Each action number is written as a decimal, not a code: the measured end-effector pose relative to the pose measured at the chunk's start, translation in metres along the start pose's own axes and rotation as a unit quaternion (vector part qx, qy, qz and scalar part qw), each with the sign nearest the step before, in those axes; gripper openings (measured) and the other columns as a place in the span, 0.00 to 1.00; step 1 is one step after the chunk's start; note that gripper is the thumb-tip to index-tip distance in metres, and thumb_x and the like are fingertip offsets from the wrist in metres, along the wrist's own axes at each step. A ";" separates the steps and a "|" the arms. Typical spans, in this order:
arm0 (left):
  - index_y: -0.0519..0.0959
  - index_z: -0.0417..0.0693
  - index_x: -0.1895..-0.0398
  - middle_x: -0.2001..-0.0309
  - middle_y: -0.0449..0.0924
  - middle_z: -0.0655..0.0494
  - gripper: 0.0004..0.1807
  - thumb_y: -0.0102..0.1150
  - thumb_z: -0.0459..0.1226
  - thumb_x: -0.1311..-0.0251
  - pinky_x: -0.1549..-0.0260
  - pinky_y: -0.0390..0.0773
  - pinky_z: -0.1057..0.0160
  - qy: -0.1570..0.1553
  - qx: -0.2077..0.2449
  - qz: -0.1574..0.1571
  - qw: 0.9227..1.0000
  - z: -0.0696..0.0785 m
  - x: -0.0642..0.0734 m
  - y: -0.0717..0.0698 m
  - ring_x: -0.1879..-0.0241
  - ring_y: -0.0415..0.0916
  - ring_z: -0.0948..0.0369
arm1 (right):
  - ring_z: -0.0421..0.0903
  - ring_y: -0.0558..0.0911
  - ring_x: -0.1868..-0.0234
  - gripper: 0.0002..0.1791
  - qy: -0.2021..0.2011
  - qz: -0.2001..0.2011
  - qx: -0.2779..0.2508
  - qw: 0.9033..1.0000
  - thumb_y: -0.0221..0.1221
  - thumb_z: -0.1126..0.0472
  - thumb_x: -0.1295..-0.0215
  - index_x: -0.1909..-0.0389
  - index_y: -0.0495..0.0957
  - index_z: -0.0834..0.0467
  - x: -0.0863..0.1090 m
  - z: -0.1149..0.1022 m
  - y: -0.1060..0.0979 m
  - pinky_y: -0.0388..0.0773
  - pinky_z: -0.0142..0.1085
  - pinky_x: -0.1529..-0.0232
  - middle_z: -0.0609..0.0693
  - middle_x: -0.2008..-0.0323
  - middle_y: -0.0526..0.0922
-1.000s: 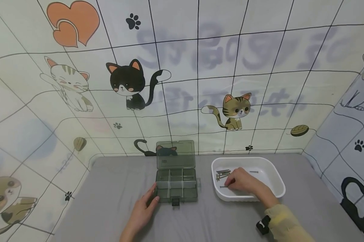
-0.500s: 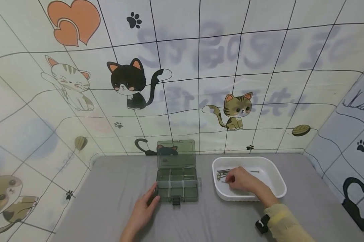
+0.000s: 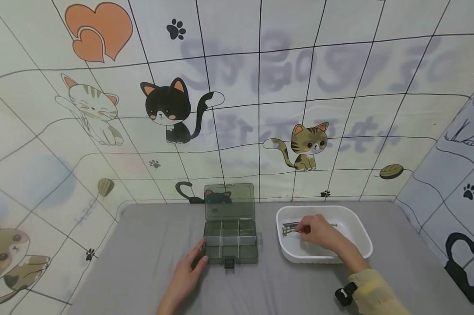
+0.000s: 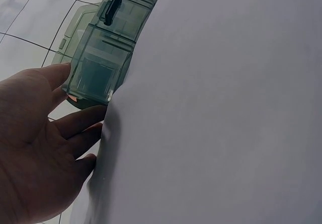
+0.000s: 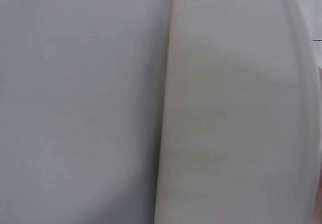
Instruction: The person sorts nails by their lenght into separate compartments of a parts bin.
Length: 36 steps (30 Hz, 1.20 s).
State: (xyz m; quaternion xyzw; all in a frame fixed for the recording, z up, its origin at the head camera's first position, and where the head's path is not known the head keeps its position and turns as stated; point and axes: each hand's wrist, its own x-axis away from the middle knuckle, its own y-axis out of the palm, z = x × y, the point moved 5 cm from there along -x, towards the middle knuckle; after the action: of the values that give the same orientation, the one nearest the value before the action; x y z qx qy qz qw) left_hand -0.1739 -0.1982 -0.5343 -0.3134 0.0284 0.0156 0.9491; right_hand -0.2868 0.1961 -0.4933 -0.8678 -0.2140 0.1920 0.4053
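A green see-through compartment box [image 3: 230, 251] stands on the grey cloth, its lid [image 3: 229, 205] raised at the back. My left hand [image 3: 183, 275] rests against the box's left side, fingers loosely extended; the left wrist view shows thumb [image 4: 61, 75] and fingertips at the box's end. To the right is a white tray [image 3: 360, 251] with several screws [image 3: 290, 227] piled at its left. Over the tray my right hand [image 3: 319, 231] pinches a screw beside that pile; its fingertips mostly hide it. In the right wrist view a pale wall, probably the tray's, fills much of the picture.
A grey cloth [image 3: 134, 245] covers the work surface. Behind it hangs a white grid sheet [image 3: 237, 157] printed with cats. Another screw [image 3: 333, 225] lies farther right in the tray, partly behind the hand. A black wrist camera [image 3: 345, 294] sits at the right sleeve.
My right hand has shifted slightly back in the tray, bringing the pinched screw from the front left up to the pile. My left hand stays at the box.
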 end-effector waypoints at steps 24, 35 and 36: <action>0.68 0.53 0.23 0.32 0.73 0.38 0.30 0.58 0.44 0.25 0.36 0.67 0.35 -0.003 -0.001 -0.001 1.000 0.000 0.000 0.001 0.34 0.72 0.40 | 0.41 0.81 0.67 0.11 0.106 0.116 -0.114 0.981 0.65 0.75 0.46 0.63 0.89 0.65 0.009 -0.032 0.000 0.80 0.31 0.67 0.55 0.65 0.88; 0.69 0.53 0.24 0.32 0.74 0.40 0.29 0.58 0.44 0.25 0.35 0.67 0.36 0.005 -0.008 0.008 1.000 -0.001 0.000 0.000 0.34 0.71 0.41 | 0.39 0.81 0.68 0.10 0.079 0.121 -0.115 0.983 0.65 0.74 0.44 0.63 0.89 0.61 0.000 -0.057 0.014 0.80 0.32 0.66 0.49 0.68 0.86; 0.69 0.53 0.24 0.32 0.74 0.40 0.29 0.58 0.44 0.25 0.35 0.67 0.36 0.005 -0.009 0.009 1.000 -0.001 0.000 0.000 0.34 0.71 0.41 | 0.39 0.81 0.68 0.11 0.075 0.122 -0.116 0.983 0.64 0.74 0.44 0.63 0.89 0.60 -0.002 -0.058 0.016 0.81 0.32 0.65 0.49 0.68 0.87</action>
State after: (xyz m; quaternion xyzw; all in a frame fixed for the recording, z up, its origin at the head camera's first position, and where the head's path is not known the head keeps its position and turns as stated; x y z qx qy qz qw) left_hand -0.1744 -0.1982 -0.5351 -0.3222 0.0354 0.0229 0.9457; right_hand -0.2551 0.1499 -0.4705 -0.9403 -0.0963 0.1487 0.2905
